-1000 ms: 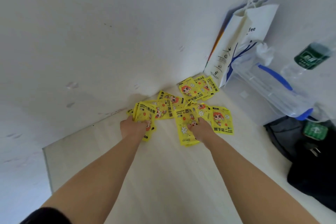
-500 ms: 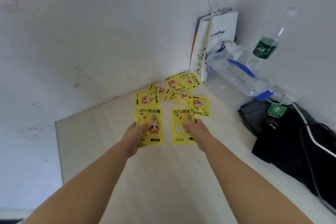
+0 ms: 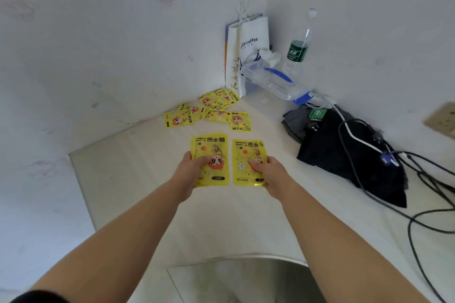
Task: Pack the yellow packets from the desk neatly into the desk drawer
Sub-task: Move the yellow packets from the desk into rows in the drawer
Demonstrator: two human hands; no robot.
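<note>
Packets were in hand: the left hand [image 3: 190, 173] gripped one yellow packet [image 3: 210, 159], thumb on its face and fingers [image 3: 185, 158] curled round its left edge, while the right hand [image 3: 269, 173] held a second packet [image 3: 248, 162] the same way from the right. Both were raised side by side above the desk [image 3: 138, 155], apparently in the carrying step of the task. The next move seemed to call for bringing the pair back to the drawer [image 3: 236, 278], whose open mouth showed at the near edge, and laying them flat and squared. More loose packets [image 3: 209, 112] lay scattered near the far corner, waiting to be collected. A paper bag [image 3: 246, 51], a water bottle [image 3: 298, 44], a clear plastic case [image 3: 273, 80], dark clothing [image 3: 344, 152] and cables [image 3: 423, 192] crowded the right side, well apart from the path to the drawer.
</note>
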